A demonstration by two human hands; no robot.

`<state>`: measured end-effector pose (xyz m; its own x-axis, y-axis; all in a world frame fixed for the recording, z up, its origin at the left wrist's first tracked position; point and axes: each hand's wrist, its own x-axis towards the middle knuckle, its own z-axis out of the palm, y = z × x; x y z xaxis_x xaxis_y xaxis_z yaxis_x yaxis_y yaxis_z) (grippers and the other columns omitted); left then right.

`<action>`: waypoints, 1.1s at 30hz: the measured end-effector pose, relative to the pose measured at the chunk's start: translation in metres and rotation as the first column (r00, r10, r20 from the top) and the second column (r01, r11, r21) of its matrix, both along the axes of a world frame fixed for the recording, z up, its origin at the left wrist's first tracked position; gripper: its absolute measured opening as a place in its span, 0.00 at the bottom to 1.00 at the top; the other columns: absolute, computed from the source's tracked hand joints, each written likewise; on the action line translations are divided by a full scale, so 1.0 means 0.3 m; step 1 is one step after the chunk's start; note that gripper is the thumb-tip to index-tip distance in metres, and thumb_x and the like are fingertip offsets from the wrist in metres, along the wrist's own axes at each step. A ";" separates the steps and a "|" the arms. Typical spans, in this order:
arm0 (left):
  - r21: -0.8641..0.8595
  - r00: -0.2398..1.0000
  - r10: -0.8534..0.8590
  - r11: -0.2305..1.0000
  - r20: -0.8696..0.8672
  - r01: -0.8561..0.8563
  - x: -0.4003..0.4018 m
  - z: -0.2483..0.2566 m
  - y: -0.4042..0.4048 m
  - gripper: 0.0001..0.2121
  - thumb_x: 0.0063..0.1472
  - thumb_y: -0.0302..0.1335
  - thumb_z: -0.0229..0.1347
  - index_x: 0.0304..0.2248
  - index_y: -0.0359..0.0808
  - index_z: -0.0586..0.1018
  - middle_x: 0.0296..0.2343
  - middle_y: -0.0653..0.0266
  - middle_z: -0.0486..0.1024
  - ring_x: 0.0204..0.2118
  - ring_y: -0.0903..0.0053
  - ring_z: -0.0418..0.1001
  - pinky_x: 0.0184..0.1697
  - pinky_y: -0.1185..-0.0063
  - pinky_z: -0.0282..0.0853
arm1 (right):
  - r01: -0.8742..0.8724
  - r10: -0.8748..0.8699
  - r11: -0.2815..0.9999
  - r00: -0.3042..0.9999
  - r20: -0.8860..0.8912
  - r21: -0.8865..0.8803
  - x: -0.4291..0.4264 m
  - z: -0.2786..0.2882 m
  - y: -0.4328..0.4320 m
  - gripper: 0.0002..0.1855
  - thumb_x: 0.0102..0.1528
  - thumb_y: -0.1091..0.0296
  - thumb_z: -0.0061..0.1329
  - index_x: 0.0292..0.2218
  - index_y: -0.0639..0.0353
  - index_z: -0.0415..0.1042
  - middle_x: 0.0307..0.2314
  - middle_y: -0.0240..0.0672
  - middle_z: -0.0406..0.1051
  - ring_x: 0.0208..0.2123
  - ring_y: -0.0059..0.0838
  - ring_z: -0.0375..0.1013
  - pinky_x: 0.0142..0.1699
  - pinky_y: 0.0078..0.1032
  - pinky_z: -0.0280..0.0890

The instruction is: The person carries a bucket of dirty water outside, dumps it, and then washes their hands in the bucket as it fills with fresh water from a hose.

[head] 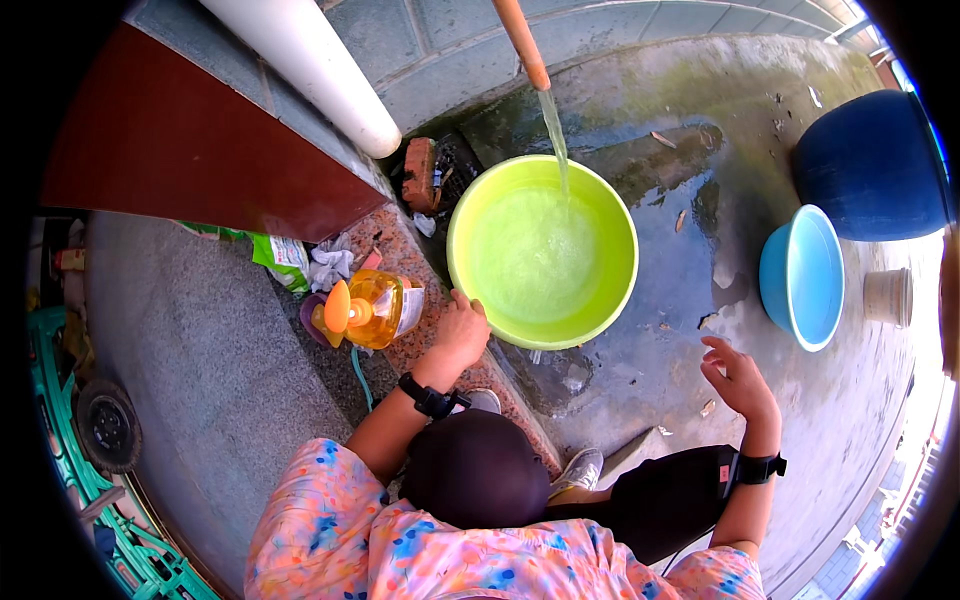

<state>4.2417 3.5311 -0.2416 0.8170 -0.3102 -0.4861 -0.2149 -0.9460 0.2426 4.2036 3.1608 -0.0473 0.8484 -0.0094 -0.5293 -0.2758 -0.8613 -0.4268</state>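
Note:
A yellow-green plastic basin (pixel 619 296) stands on the wet concrete in front of me, partly filled with water. From an orange-brown pipe (pixel 523 45) above its far side, a stream of water (pixel 553 127) falls into it. My left hand (pixel 461 326) has its fingers curled on the basin's near-left rim; the finger undersides are hidden. Close to that hand, a pump bottle of amber liquid (pixel 379 309) with an orange top stands on the granite ledge. Over the concrete to the right, my right hand (pixel 739 379) is raised, empty, with fingers loosely bent and apart.
On the right are a light-blue basin (pixel 780 281), a big dark-blue tub (pixel 862 165) and a small pale bucket (pixel 887 297). A brick (pixel 419 174) lies left of the green basin, below a white pipe (pixel 315 75). The granite ledge (pixel 510 405) runs by my feet.

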 end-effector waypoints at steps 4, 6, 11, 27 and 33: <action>-0.010 1.000 0.026 1.000 0.003 -0.026 -0.003 -0.008 -0.001 0.22 0.51 0.32 0.49 0.41 0.22 0.64 0.43 0.29 0.54 0.42 0.52 0.63 0.42 0.71 0.64 | -0.020 0.020 1.000 1.000 -0.002 0.005 0.009 0.001 0.002 0.19 0.47 0.68 0.45 0.42 0.60 0.63 0.28 0.44 0.69 0.31 0.36 0.70 0.37 0.27 0.62; -0.027 0.999 0.046 0.999 -0.008 -0.046 -0.004 -0.008 -0.002 0.22 0.51 0.33 0.51 0.41 0.23 0.64 0.43 0.31 0.54 0.42 0.51 0.62 0.42 0.70 0.63 | -0.015 0.015 1.000 1.000 0.000 0.007 0.007 -0.002 -0.001 0.19 0.47 0.68 0.45 0.42 0.60 0.63 0.28 0.44 0.69 0.31 0.36 0.70 0.37 0.27 0.62; -0.008 0.999 0.044 0.999 0.027 -0.043 -0.008 -0.032 0.004 0.22 0.51 0.33 0.52 0.39 0.23 0.65 0.42 0.30 0.55 0.42 0.51 0.63 0.42 0.70 0.63 | -0.022 0.022 1.000 1.000 -0.009 -0.003 0.014 -0.005 0.001 0.19 0.47 0.68 0.45 0.42 0.60 0.63 0.28 0.44 0.70 0.31 0.36 0.70 0.38 0.28 0.62; -0.016 0.999 0.033 0.999 0.017 -0.032 0.003 -0.002 -0.016 0.17 0.52 0.25 0.41 0.39 0.19 0.65 0.42 0.26 0.54 0.41 0.51 0.64 0.41 0.71 0.64 | -0.019 0.019 1.000 1.000 0.015 0.012 0.018 -0.016 -0.017 0.19 0.47 0.69 0.45 0.42 0.61 0.63 0.27 0.44 0.70 0.31 0.36 0.70 0.38 0.28 0.62; -0.001 0.998 0.055 0.998 0.008 -0.055 -0.022 -0.031 0.002 0.18 0.52 0.28 0.44 0.39 0.20 0.66 0.43 0.28 0.54 0.41 0.51 0.64 0.42 0.70 0.63 | -0.055 0.055 0.998 0.998 -0.012 0.015 0.038 -0.026 0.002 0.19 0.47 0.69 0.44 0.43 0.61 0.63 0.28 0.44 0.70 0.31 0.35 0.71 0.37 0.27 0.63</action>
<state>4.2351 3.5318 -0.2509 0.8370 -0.2646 -0.4789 -0.1642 -0.9564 0.2414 4.2149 3.1612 -0.0552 0.8409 0.0449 -0.5393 -0.2332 -0.8692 -0.4360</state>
